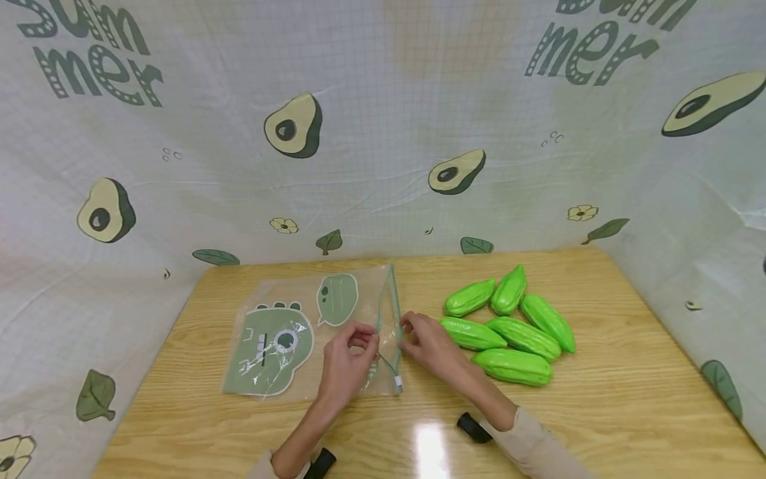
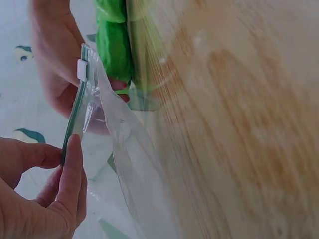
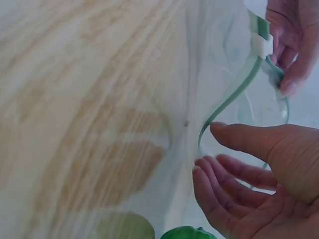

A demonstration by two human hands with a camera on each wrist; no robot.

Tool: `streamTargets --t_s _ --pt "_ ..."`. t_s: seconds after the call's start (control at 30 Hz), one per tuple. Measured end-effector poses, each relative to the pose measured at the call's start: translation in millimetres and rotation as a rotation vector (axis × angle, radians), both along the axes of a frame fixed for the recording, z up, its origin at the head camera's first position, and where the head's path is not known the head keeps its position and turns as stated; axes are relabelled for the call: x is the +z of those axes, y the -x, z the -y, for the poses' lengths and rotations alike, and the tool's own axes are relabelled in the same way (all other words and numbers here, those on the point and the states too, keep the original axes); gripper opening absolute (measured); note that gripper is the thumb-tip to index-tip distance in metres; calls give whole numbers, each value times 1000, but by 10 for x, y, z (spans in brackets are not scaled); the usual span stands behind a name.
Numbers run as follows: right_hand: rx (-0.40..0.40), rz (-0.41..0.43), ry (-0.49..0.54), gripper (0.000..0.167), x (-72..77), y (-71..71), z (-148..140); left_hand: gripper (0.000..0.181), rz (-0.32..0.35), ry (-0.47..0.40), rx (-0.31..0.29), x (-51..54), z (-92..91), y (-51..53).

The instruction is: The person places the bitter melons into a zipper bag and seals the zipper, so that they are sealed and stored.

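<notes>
A clear slider zip bag (image 1: 338, 362) with a green cartoon monster print lies on the table, its green-edged mouth facing right and parted. My left hand (image 1: 350, 362) pinches one edge of the mouth between thumb and fingers; in the left wrist view this green zip strip (image 2: 75, 112) stands upright in the grip. At the opposite edge, my right hand (image 1: 433, 346) holds the strip lightly with thumb and curled fingertips, a gap showing between them in the right wrist view. The white slider (image 1: 397, 380) sits at the near end of the mouth.
Several bright green, ridged gourds (image 1: 517, 366) lie grouped on the table just right of my right hand. The wooden table (image 1: 604, 372) is bordered by a hanging cloth (image 1: 371, 199) printed with avocados, at the back and both sides.
</notes>
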State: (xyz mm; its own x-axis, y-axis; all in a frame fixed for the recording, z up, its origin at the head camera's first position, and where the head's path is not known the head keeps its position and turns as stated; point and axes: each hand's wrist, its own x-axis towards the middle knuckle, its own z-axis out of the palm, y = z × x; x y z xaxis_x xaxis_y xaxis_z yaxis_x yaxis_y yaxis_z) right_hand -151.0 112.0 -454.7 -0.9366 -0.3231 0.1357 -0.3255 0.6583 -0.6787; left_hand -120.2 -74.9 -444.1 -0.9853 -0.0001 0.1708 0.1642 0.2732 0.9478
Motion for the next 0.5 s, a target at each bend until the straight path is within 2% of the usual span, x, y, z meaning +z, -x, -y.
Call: streamTargets --t_s 0.1,0.5 --pt "7 -20 1 25 23 -8 -27 5 -3 3 0 -16 -4 8" --pt "8 -186 -30 23 83 -40 -200 5 4 0 -3 -63 -8 26"
